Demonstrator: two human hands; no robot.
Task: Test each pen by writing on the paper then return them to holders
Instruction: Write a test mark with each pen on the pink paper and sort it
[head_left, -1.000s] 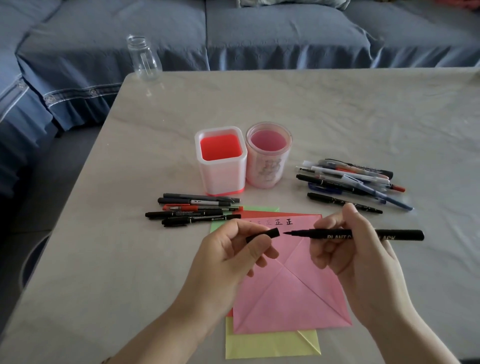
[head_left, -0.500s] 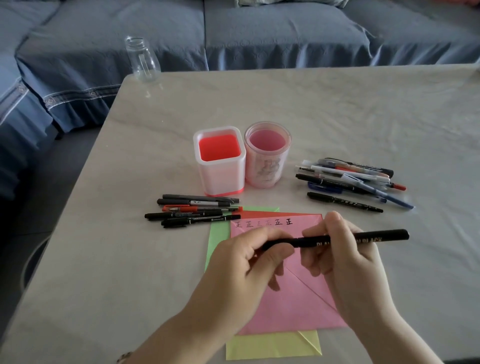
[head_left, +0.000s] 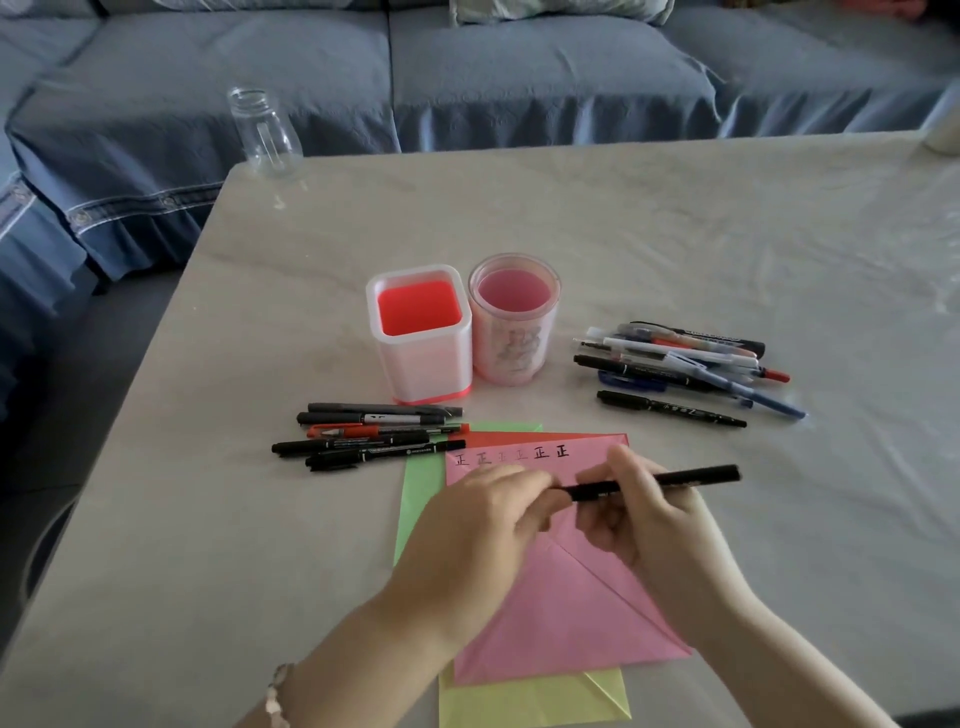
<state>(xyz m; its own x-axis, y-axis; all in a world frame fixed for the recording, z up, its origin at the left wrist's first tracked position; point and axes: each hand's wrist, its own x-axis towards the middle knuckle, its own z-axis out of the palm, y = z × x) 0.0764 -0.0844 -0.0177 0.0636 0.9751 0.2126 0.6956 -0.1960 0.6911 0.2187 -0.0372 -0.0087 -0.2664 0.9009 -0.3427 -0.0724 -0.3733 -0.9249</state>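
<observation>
A black pen lies across both hands above the pink paper. My right hand grips its barrel. My left hand is closed over its tip end, where the cap sits. Several written characters run along the paper's top edge. Two empty holders stand behind the paper: a square one with a red inside and a round pink one. A row of pens lies left of the paper. A heap of pens lies to the right.
Green, red and yellow sheets stick out from under the pink paper. An empty glass jar stands at the table's far left corner. A blue sofa runs behind the table. The table's left edge drops to a dark floor.
The cap in my left hand and the pen in my right hand were apart; they have come together, and the cap end is now inside my left hand's grip.
</observation>
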